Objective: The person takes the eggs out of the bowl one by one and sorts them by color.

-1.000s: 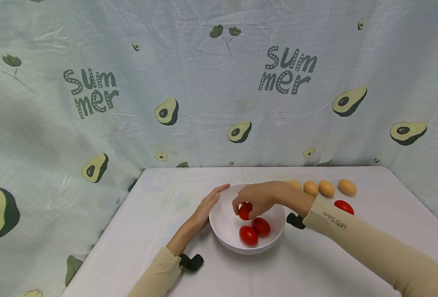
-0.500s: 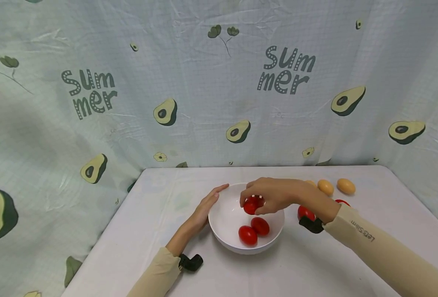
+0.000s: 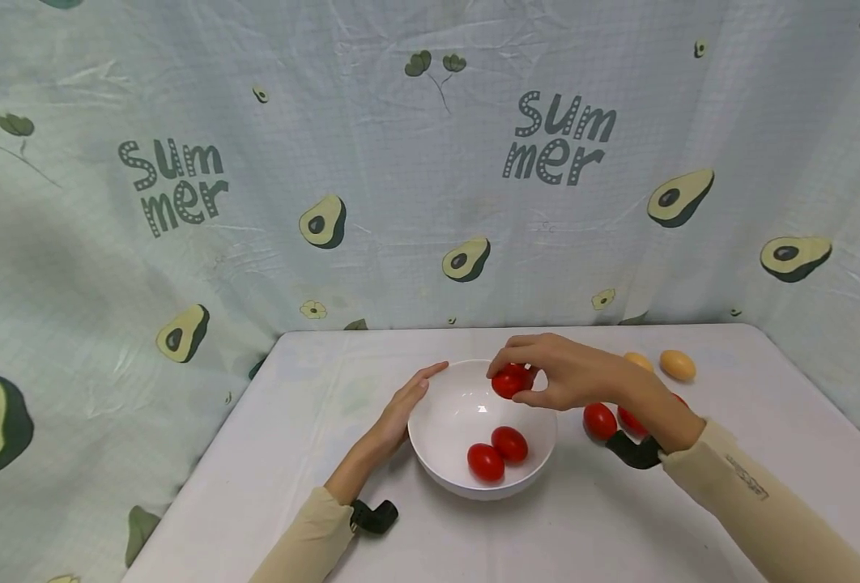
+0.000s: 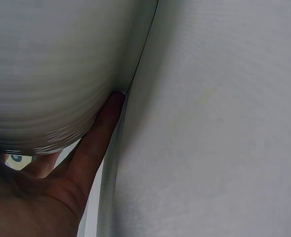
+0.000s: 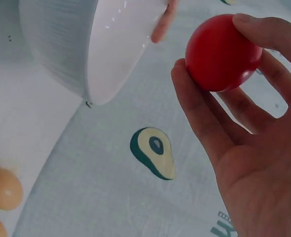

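My right hand (image 3: 572, 372) pinches a red egg (image 3: 507, 381) between thumb and fingertips, above the far right part of a white bowl (image 3: 440, 421). In the right wrist view the red egg (image 5: 219, 54) is held apart from the bowl's rim. Two more red eggs, one (image 3: 486, 462) beside the other (image 3: 510, 444), lie touching inside the bowl. My left hand (image 3: 393, 417) rests against the bowl's left side with fingers extended. The left wrist view shows that hand (image 4: 47, 197) with its fingers along the bowl's ribbed outer wall (image 4: 52, 74).
Right of the bowl, on the white table (image 3: 328, 405), lie red eggs (image 3: 600, 421), some partly behind my right wrist. Light brown eggs (image 3: 678, 366) lie farther back, partly covered by my forearm. A curtain (image 3: 372, 162) printed with avocados hangs behind the table.
My right hand has risen out of the bowl with the red egg, moving up and to the right. Red eggs on the table have come into view. My left hand stays still.
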Tool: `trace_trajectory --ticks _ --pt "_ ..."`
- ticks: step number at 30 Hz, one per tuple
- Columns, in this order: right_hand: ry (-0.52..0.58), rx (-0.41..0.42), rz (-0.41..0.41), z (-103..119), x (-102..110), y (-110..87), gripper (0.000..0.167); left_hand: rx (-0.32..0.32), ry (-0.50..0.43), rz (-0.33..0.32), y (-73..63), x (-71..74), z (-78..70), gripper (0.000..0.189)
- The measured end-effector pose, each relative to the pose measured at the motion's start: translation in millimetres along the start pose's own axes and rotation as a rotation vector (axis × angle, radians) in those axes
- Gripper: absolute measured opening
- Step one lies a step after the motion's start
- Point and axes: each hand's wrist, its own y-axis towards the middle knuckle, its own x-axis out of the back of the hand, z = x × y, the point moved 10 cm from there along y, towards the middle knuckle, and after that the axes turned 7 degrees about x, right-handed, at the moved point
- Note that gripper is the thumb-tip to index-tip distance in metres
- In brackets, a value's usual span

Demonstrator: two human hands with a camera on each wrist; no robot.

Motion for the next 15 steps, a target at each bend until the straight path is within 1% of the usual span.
trace_trajectory --ticks 4,8,12,15 --pt "-0.010 0.001 -0.093 -3 11 -8.4 0.039 -0.004 -0.002 0.004 -0.6 -0.1 0.0 0.051" --pt "-0.019 -0.019 -0.188 -7 22 -19.9 0.042 -0.002 -0.008 0.010 -0.3 -0.5 0.4 0.051" --pt "-0.024 -0.069 -0.266 -13 30 -33.4 0.044 -0.004 0.000 0.005 -0.4 0.0 0.6 0.051" --pt "-0.040 -0.119 -0.306 -20 33 -43.3 0.045 -0.004 0.002 0.004 -0.7 0.5 0.9 0.051"
